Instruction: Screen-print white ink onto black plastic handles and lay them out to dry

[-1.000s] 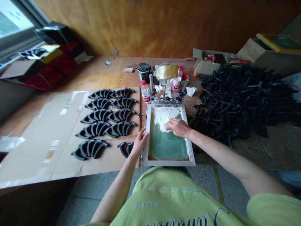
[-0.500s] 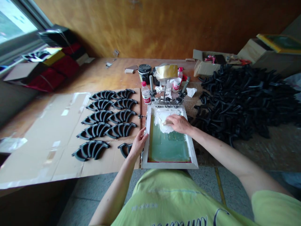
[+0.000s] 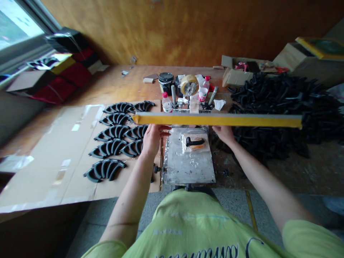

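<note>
The screen frame (image 3: 242, 120) is tilted up, so only its yellow and grey edge shows across the view. Just below its left part is my left hand (image 3: 153, 139), fingers apart and pointing right, with nothing in them. My right hand (image 3: 223, 133) is behind the frame's lower edge; its fingers are mostly hidden. Under the raised frame lies a metal plate (image 3: 188, 168) with a pale pad on it. One black curved part (image 3: 194, 142) rests on that pad, between my hands.
Rows of black curved parts (image 3: 107, 148) lie on cardboard (image 3: 72, 161) at the left. A large heap of black parts (image 3: 279, 104) fills the right side. Behind the frame stand bottles (image 3: 166, 102), a black tub (image 3: 166, 80), a tape roll (image 3: 189, 85) and clamps.
The frame has swung up from flat, uncovering the plate and the black part. My left hand has moved up and left of the plate; my right has left the white paste and moved right.
</note>
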Demonstrator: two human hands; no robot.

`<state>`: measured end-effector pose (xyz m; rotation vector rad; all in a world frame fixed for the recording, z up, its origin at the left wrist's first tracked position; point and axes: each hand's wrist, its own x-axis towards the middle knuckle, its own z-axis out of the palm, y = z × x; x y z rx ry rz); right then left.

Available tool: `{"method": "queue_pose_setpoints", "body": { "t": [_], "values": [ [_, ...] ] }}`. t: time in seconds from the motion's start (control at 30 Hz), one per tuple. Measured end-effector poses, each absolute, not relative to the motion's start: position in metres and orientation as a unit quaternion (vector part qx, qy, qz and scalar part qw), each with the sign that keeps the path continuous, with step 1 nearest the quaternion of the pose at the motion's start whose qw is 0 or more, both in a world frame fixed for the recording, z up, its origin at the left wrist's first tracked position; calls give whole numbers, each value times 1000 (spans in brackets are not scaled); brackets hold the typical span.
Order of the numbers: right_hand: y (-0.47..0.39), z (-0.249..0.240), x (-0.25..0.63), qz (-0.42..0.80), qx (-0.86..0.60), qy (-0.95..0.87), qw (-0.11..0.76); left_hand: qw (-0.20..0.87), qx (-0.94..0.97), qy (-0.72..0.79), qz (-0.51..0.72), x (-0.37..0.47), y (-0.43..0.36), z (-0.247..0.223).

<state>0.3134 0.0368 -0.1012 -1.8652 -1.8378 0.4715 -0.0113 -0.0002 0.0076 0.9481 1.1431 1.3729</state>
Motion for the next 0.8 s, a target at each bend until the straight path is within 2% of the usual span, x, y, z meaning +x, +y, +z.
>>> {"method": "queue_pose_setpoints", "body": {
  "t": [0.1, 0.17, 0.27, 0.37, 0.47, 0.57, 0.63, 0.73, 0.8],
  "values": [
    [11, -122, 284, 207, -577, -766, 192, 530, 343, 495, 596, 1, -7, -3],
    [-1, -124, 265, 193, -538, -803, 167, 583, 314, 516, 544, 10, -26, -22],
    [-26, -114, 238, 150, -540, -803, 201, 702, 280, 533, 380, 26, -65, -56],
    [-57, -104, 211, 134, -458, -847, 236, 730, 232, 541, 347, 32, -95, -80],
    [-68, -105, 212, 169, -367, -889, 214, 691, 225, 584, 360, 3, -111, -96],
    [-48, -116, 260, 153, -527, -819, 165, 594, 240, 679, 357, -65, -125, -115],
    [-32, -129, 302, 112, -662, -736, 84, 497, 229, 770, 328, -116, -139, -128],
    [-25, -149, 346, 95, -694, -713, -46, 428, 245, 841, 221, -169, -159, -143],
    [-31, -159, 357, 92, -679, -724, -79, 399, 321, 845, 153, -181, -166, -145]
  ]
}}
